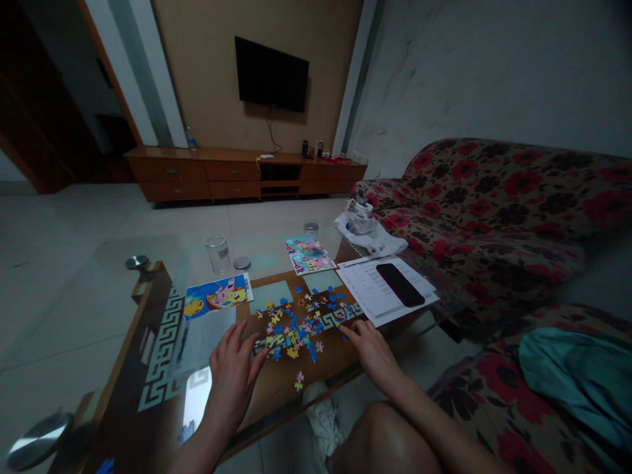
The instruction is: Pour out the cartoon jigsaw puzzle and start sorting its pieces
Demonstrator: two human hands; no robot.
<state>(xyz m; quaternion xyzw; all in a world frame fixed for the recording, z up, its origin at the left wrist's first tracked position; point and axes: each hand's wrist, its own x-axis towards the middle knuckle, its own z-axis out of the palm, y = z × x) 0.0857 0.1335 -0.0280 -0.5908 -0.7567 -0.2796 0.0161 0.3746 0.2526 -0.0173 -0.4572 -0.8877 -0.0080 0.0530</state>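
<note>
I sit before a low counter (269, 395) with glass top, and the puzzle pieces (293, 353) lie on it in one loose heap, between my two hands. They are small, mostly blue and yellow, with some pink ones. One single piece (299, 380) lies apart from the heap, nearer to me.

My left hand (233, 362) is at the left side of the heap, with the fingers spread and the thumb separated from them; its tips are just beside the nearest pieces. My right hand (372, 345) is at the right side, its index finger stretched toward the pieces at the border. I cannot tell if it pinches one of them.

Behind my left hand lies a colourful picture card (220, 296), and beyond the heap there is a second card (311, 257). A glass cup (218, 255) stands past the first card, with a round lid (241, 263) beside it. To the right, a dark phone (399, 284) rests on white papers (363, 289), and a plastic bag (380, 241) lies behind them.
</note>
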